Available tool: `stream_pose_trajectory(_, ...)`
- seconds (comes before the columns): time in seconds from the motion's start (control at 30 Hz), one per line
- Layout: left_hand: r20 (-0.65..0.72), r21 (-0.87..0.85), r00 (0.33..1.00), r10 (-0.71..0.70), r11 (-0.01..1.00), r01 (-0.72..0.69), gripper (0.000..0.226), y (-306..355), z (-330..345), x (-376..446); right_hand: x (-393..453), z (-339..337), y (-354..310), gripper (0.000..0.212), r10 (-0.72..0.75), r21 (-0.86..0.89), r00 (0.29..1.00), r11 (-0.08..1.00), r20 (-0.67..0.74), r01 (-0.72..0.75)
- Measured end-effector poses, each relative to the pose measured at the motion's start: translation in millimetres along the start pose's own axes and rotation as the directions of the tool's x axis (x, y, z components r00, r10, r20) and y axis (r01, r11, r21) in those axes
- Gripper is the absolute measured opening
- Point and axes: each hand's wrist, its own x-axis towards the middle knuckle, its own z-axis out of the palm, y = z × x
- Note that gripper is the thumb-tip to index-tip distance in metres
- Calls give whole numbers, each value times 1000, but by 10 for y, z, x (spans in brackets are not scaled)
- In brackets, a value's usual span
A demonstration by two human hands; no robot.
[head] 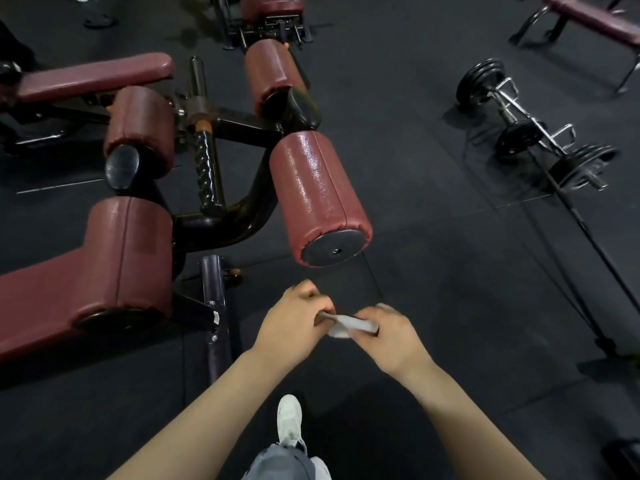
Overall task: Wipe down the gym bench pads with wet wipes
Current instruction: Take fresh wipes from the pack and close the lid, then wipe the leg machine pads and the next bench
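A white wet wipe (346,325) is stretched between my two hands just below the bench's end. My left hand (294,323) pinches its left end and my right hand (391,336) grips its right end. Above them juts a maroon roller pad (311,188) with a glistening surface and a metal end cap. Left of it lie the long maroon bench pad (52,299) and another roller pad (138,129). A farther roller pad (270,71) sits behind on the black frame (242,216).
A loaded barbell (530,129) with black plates lies on the rubber floor at the right. Other benches stand at the top right (595,19) and upper left (93,76). My white shoe (289,420) is below my hands.
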Motion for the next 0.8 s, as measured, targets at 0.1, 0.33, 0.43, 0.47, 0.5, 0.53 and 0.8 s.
stream_pose_trajectory(0.1, 30, 19, 1000, -1, 1000, 1, 14, 35, -53, 86, 85, -114, 48, 11, 4, 12, 998, 1000, -58, -4)
stream_pose_trajectory(0.33, 363, 88, 928, 87, 988, -127, 39, 422, -439, 201, 260, -489, 134, 12, 325, 475, 937, 850, -128, -230)
stream_pose_trajectory(0.43, 318, -35, 920, 230, 972, -231, 23, 734, -776, 190, 351, -644, 85, 22, 344, 460, 923, 857, -171, -234)
stream_pose_trajectory(0.47, 254, -66, 929, 268, 963, -260, 19, 812, -894, 215, 402, -708, 43, 25, 329, 428, 923, 876, -198, -220)
stream_pose_trajectory(0.5, 179, -85, 937, 301, 953, -290, 17, 857, -1000, 268, 463, -782, -22, 27, 298, 406, 929, 894, -220, -191)
stream_pose_trajectory(0.53, 100, -91, 938, 332, 942, -323, 16, 879, -1098, 337, 535, -848, -84, 28, 268, 386, 935, 908, -231, -164)
stream_pose_trajectory(0.8, -218, 278, 959, 181, 954, -117, 40, 379, -1510, 1163, 1569, -1188, -1133, 30, -1, 198, 933, 977, -359, 78)
